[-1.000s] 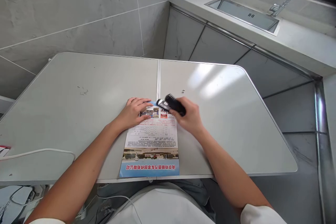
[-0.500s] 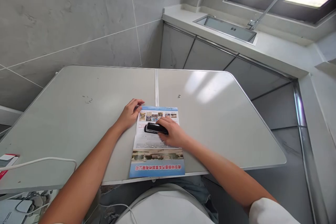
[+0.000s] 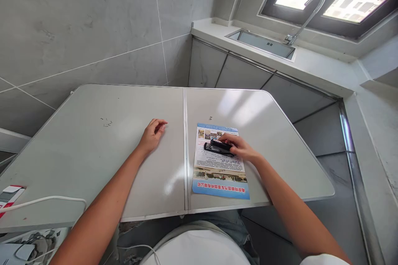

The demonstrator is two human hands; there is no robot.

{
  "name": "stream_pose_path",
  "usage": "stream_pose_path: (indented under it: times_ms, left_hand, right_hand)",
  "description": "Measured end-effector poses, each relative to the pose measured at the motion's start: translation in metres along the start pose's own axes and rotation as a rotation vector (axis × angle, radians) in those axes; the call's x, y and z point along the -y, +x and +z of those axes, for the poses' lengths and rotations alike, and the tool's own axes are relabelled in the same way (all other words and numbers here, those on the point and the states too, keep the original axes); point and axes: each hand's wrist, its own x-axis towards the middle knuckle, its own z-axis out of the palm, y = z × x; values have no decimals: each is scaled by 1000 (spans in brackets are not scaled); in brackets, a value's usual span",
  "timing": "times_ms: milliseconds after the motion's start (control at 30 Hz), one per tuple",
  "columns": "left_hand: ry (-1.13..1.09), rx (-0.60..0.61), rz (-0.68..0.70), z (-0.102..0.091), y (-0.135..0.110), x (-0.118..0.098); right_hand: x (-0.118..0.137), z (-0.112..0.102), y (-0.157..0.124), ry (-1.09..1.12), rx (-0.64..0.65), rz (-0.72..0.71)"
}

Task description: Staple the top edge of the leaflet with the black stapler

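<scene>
Right hand clasps black stapler on flyer; left hand, loosely curled and empty, rests on tabletop at flyer's 9 o'clock.

White tee, short slvs; prob. grey jeans.

Left hand palm-down, fingers loosely curled, well left of the leaflet. Right hand over its upper half, gripping stapler.
</scene>
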Motion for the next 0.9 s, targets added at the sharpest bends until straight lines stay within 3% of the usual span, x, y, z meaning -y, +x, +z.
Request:
stream_pose_path:
  times_ms: [100, 133, 333, 533, 767, 900]
  left_hand:
    - [-59, -32, -34, -1, 3, 6]
    - [-75, -41, -43, -1, 3, 8]
    - [-112, -125, -66, -1, 4, 13]
    - [-126, -133, -81, 1, 5, 16]
    - [-126, -127, -68, 1, 3, 12]
    - [-136, -142, -83, 1, 2, 9]
  right_hand:
    - [-12, -8, 22, -110, -248, -1]
    - [-16, -8, 31, -199, -277, -20]
    - [-30, 15, 68, -515, 27, -54]
    - [-19, 35, 56, -516, 180, -130]
    - [14, 60, 44, -404, 225, -330]
    - [14, 61, 48, -415, 175, -291]
